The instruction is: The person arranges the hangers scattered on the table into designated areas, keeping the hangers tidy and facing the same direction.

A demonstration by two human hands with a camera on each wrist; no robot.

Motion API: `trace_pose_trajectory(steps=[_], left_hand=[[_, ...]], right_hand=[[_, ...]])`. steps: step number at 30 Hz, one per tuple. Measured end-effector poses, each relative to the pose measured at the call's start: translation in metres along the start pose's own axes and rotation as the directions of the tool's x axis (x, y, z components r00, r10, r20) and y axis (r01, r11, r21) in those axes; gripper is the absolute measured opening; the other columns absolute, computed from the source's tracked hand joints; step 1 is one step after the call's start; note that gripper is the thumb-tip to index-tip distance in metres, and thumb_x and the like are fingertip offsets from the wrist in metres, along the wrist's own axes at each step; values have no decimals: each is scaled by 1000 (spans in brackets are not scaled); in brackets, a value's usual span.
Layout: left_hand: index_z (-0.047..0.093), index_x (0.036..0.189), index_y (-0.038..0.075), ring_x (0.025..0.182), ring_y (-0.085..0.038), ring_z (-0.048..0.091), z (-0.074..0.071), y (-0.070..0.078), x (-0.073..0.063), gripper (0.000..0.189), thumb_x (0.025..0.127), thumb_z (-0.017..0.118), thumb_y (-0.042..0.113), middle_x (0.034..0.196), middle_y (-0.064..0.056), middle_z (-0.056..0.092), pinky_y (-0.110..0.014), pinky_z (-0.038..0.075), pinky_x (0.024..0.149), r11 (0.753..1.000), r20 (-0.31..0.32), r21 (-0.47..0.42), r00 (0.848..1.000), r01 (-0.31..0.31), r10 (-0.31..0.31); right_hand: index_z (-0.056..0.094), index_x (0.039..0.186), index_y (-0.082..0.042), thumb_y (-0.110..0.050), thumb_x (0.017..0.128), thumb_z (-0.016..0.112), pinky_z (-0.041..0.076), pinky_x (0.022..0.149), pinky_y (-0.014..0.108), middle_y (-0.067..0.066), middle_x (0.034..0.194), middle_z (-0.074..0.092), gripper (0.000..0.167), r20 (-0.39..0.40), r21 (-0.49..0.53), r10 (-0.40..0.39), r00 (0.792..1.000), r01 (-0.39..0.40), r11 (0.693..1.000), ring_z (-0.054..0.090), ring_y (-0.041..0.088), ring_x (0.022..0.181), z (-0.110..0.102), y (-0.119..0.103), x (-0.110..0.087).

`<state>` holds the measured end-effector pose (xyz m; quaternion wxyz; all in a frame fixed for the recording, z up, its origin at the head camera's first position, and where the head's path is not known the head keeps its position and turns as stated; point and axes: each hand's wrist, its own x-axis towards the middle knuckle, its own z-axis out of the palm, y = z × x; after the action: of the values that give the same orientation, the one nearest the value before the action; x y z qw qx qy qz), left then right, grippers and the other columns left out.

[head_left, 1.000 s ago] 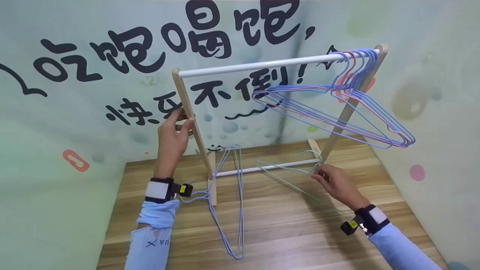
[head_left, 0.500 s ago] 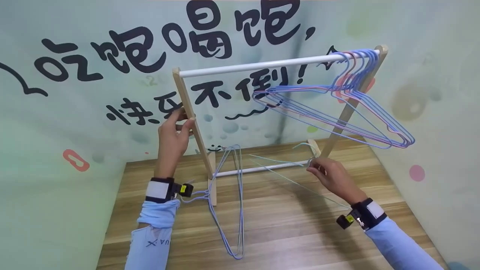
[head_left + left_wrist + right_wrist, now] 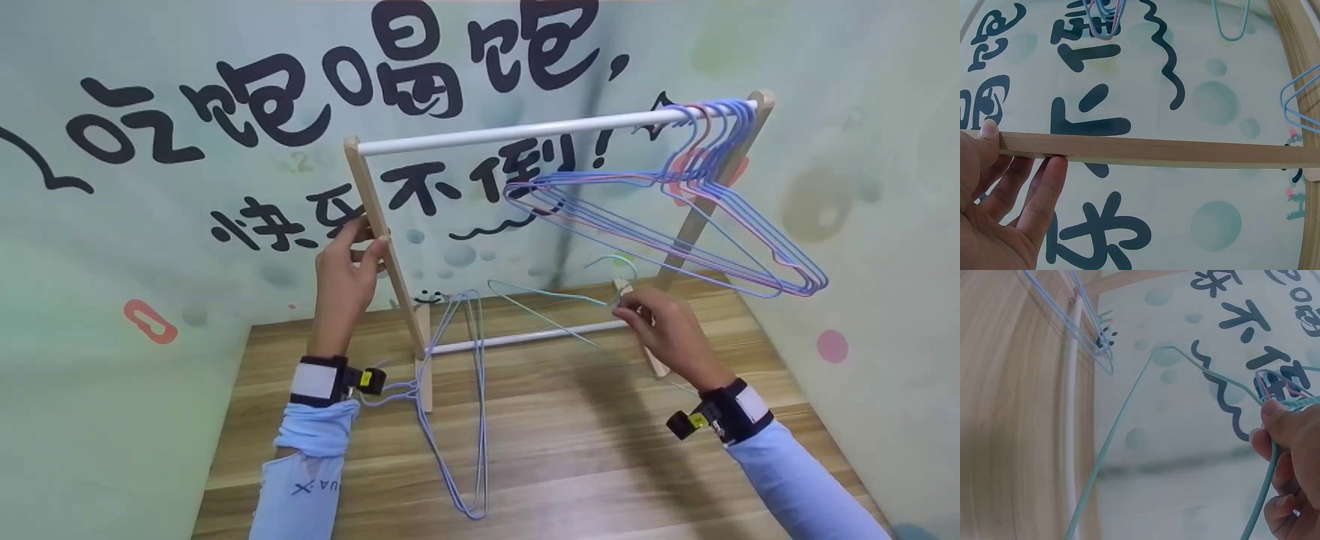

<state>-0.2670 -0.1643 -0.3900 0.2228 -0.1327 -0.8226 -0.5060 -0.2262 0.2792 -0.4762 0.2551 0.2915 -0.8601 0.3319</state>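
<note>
My right hand (image 3: 670,330) pinches a pale green wire hanger (image 3: 551,291) near its neck, and the hook curves up above the fingers. In the right wrist view the green hanger (image 3: 1114,422) fans out from my thumb and forefinger. My left hand (image 3: 346,274) grips the left wooden post (image 3: 401,283) of a small clothes rack; in the left wrist view the thumb is on one side of the post (image 3: 1157,151) and the fingertips on the other. Several blue hangers and a pinkish-red one (image 3: 701,135) hang at the right end of the white top rail (image 3: 510,132).
Blue hangers (image 3: 484,420) lean at the rack's lower left, their hooks pointing left. A white lower bar (image 3: 525,339) joins the rack's feet above the wood-grain floor (image 3: 540,450). Pale printed walls (image 3: 150,225) stand behind and at both sides.
My right hand has risen and shifted slightly left with the green hanger, whose hook now stands above the lower bar. My left hand has stayed on the post.
</note>
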Motion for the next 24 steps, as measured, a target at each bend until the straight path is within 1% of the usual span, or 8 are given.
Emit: trace_pose_trajectory(steps=[7,10,17,24], left_hand=[[58,138,1,90,-24,68,0,0,0,41,103,63,21,117,-14,65,-41,61,81,1000,0,-2,1000,-1,1],[58,138,1,91,-23,69,0,0,0,41,103,63,22,118,-14,65,-42,61,81,1000,1,-9,1000,3,-3],[57,138,1,92,-24,69,0,0,0,41,103,62,21,119,-15,64,-40,61,82,1000,4,-8,1000,16,-16],[58,138,1,92,-24,69,0,0,0,40,103,63,19,119,-15,64,-40,61,82,1000,1,-9,1000,11,-11]], right_hand=[[71,95,-6,0,91,75,39,57,17,-4,85,65,9,-41,-1,-37,998,37,999,52,9,66,-6,-7,12],[71,96,-7,0,91,75,38,56,17,-4,84,65,9,-47,-11,-50,998,50,999,51,9,65,-9,-9,16],[71,97,-7,-3,94,73,38,57,19,-4,85,64,6,-29,0,-12,1000,12,1000,50,11,66,-15,-13,20],[72,98,-7,-1,93,74,36,57,20,-4,86,65,8,-58,-8,-32,998,31,999,48,11,67,-20,-16,26]])
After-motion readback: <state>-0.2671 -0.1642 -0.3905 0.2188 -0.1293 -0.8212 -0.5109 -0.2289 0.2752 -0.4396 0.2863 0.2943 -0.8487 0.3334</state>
